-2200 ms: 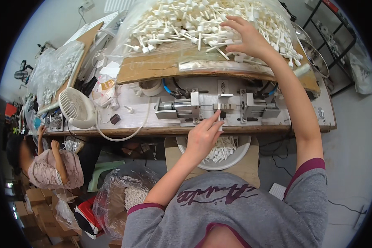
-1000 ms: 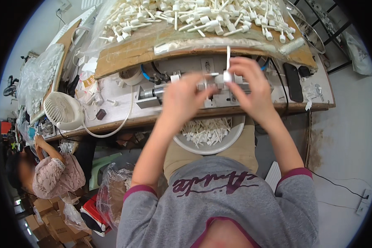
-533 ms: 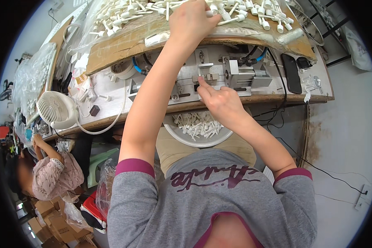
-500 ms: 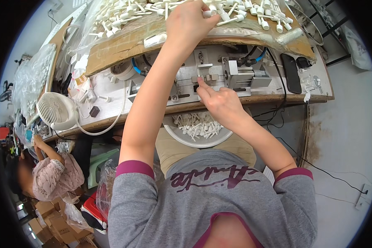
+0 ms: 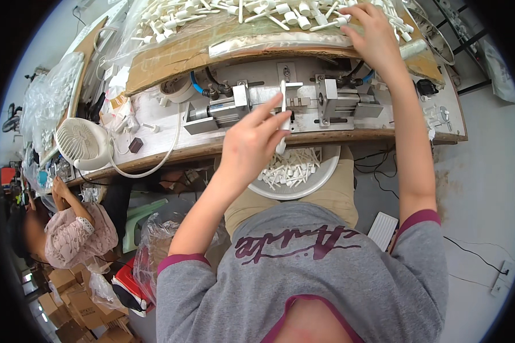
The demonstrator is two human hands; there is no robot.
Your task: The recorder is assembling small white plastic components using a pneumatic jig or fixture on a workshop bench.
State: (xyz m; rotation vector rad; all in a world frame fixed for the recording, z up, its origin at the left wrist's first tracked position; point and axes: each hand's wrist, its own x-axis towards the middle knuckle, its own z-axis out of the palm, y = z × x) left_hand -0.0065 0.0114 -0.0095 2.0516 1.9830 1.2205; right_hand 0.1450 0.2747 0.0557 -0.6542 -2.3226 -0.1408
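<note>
My left hand (image 5: 247, 144) is closed on a white plastic stemmed piece (image 5: 283, 108), holding it between thumb and fingers. The piece stands lengthwise in front of the metal fixture (image 5: 298, 102) at the bench's middle. Over the far right of the cardboard, my right hand (image 5: 377, 43) reaches into a heap of similar white pieces (image 5: 263, 8). Its thumb and forefinger are apart, on either side of one piece's cup-shaped head (image 5: 341, 21); no firm grip shows. A metal clamp with a cylinder stands left (image 5: 229, 106) and another right (image 5: 349, 100) of the fixture.
Below the bench edge, a pale bowl (image 5: 332, 168) of white pieces rests on my lap. A white fan (image 5: 81, 144), a tape roll (image 5: 177, 88) and a hose lie left. The cardboard sheet (image 5: 166, 63) overhangs the clamps. Another person (image 5: 77, 228) sits at far left.
My left hand has come down from the heap to the fixture with a white piece. My right hand has left the fixture and moved up to the heap's right side.
</note>
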